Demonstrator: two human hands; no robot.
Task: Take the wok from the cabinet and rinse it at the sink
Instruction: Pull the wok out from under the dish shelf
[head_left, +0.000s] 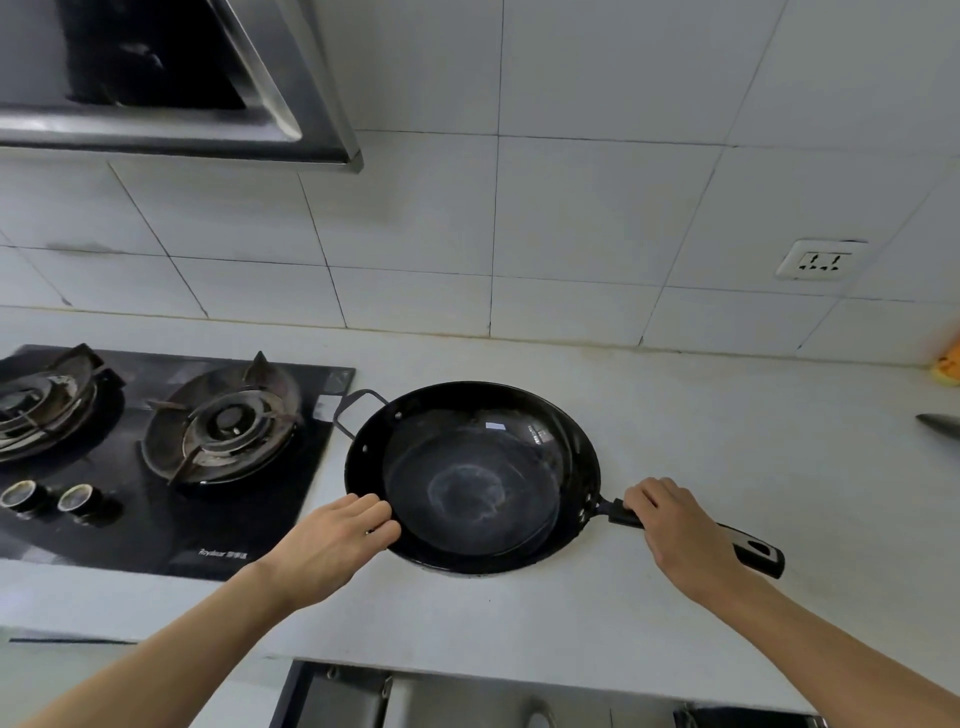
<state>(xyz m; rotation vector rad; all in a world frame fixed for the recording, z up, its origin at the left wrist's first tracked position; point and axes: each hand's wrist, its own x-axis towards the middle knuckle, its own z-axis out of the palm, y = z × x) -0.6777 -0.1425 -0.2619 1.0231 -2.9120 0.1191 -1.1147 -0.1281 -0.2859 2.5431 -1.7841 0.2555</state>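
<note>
A black wok (470, 480) sits on the white counter (701, 426), right of the stove. It has a small loop handle at its far left and a long black handle (753, 548) pointing right. My right hand (680, 525) grips the long handle close to the bowl. My left hand (332, 545) curls its fingers over the wok's near left rim. The sink is not in view.
A black two-burner gas stove (171, 457) with two knobs lies at the left under a range hood (171, 83). A knife blade (940, 423) and an orange thing (948, 366) sit at the right edge. An open cabinet drawer (467, 696) shows below the counter.
</note>
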